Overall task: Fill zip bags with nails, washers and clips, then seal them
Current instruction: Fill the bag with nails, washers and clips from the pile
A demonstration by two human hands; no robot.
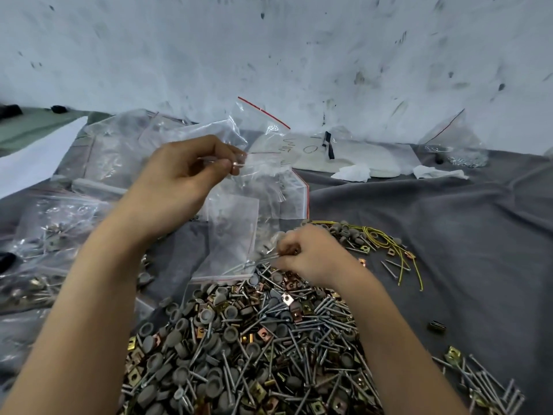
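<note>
While pinching one clear zip bag (233, 223) by its top, raised, in left hand (185, 175): right hand (311, 256) curled round some nails (269, 256), number unclear, touching bag's lower edge, at far end of one mixed heap (254, 339).

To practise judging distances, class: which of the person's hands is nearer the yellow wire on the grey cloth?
Right. The right hand grips nails just left of the yellow wire; the left hand is farther left and higher in view, pinching a zip bag.
</note>
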